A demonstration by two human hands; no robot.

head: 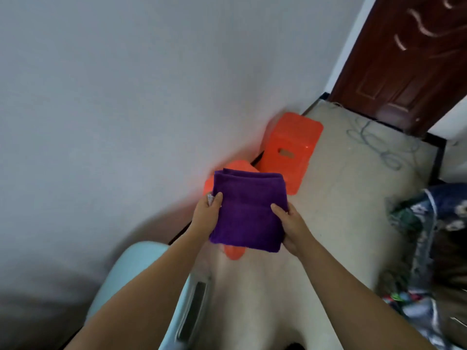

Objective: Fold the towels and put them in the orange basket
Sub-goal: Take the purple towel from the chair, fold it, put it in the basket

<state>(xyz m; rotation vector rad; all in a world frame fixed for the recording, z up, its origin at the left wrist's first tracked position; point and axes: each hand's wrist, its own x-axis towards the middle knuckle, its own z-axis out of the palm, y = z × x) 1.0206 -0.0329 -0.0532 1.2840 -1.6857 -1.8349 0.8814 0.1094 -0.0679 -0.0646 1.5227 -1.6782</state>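
A folded purple towel (249, 210) is held flat in the air between both hands. My left hand (206, 214) grips its left edge, thumb on top, and a white tag shows by the thumb. My right hand (290, 223) grips the right edge, thumb on top as well. Directly under the towel sits the orange basket (233, 252) on the floor against the wall; only its rim shows at the far left and near side, the rest is hidden by the towel.
An orange plastic stool (290, 147) stands just beyond the basket by the wall. A pale blue object (141, 263) lies near left. Patterned fabric (429, 223) is heaped at the right. A dark wooden door (409, 59) is at the back right.
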